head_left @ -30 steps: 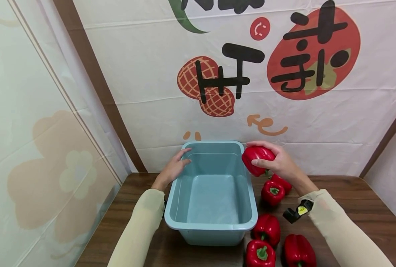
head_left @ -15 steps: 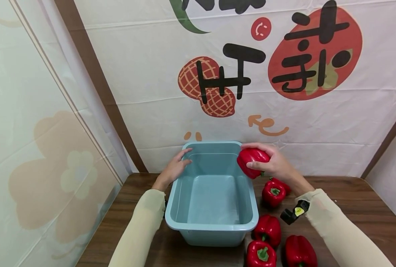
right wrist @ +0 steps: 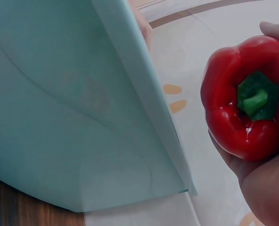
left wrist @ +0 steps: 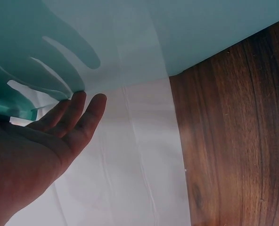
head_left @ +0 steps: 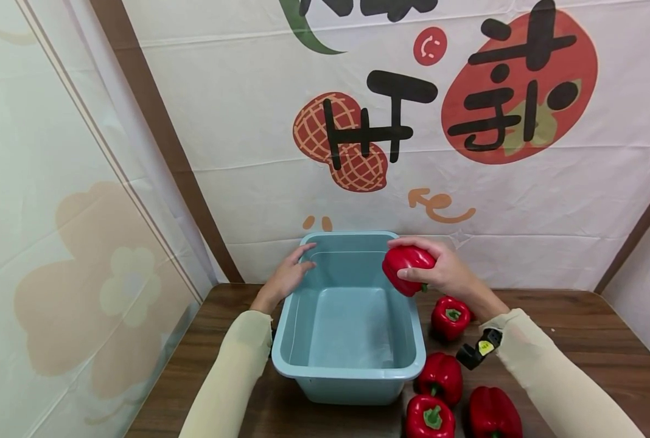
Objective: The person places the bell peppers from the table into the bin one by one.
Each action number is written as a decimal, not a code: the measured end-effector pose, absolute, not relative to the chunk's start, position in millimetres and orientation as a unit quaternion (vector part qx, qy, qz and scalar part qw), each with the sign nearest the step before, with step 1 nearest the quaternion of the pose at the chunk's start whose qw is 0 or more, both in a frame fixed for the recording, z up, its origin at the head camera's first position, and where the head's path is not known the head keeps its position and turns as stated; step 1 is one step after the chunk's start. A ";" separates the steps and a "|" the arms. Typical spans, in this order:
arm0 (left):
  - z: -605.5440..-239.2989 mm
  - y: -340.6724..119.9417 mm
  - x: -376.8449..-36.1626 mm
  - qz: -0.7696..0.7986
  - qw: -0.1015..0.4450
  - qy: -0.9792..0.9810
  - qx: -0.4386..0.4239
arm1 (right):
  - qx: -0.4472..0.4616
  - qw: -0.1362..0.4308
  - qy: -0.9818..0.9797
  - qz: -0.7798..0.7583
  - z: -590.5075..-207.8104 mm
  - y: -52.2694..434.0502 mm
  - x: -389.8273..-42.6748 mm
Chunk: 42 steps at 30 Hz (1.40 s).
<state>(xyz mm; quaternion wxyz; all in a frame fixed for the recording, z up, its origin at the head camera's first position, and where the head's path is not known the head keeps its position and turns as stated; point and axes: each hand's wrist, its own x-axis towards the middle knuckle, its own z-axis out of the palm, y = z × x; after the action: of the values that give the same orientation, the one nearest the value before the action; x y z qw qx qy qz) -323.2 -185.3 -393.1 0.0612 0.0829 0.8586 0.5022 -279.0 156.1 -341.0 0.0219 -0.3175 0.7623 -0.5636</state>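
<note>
A light blue plastic basin [head_left: 347, 373] stands on the wooden table in the head view. My left hand [head_left: 284, 278] holds its left side near the far corner, thumb over the inside. In the left wrist view, several fingers [left wrist: 78, 120] lie against the basin's outer wall [left wrist: 130, 42]. My right hand [head_left: 447, 269] grips a red bell pepper [head_left: 407, 265] above the basin's right rim. Seen from the right wrist, the pepper's green stem [right wrist: 256, 100] faces the camera, and the pepper is apart from the basin rim [right wrist: 138, 84].
To the right of the basin, several more red bell peppers lie on the table, among them a far one [head_left: 448, 317], a middle one [head_left: 440, 374] and a near right one [head_left: 495, 412]. A printed white cloth [head_left: 248, 201] hangs behind the table [head_left: 577, 340].
My right hand has carried the bell pepper leftward and slightly down, from beside the basin's right rim to over it. The left hand and the basin have stayed in place.
</note>
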 end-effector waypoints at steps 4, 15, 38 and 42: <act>-392.9 -185.3 -323.0 0.500 0.058 0.860 0.083 | -0.323 0.026 0.760 -0.563 -340.6 153.0 -278.9; -393.5 -184.6 -322.9 0.501 0.057 0.860 0.082 | -0.327 0.043 0.750 -0.573 -342.8 142.6 -277.7; -392.9 -184.8 -323.1 0.505 0.059 0.857 0.080 | -0.345 0.079 0.728 -0.587 -346.7 126.4 -277.7; -393.5 -184.7 -323.6 0.506 0.061 0.857 0.078 | -0.349 0.076 0.730 -0.583 -347.7 123.7 -278.7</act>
<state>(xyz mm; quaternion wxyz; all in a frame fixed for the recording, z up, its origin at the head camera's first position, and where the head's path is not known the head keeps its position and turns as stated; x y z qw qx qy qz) -323.6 -184.7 -393.5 0.0614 0.0781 0.8567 0.5061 -278.7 123.7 -347.7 0.0760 -0.3491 0.7301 -0.5826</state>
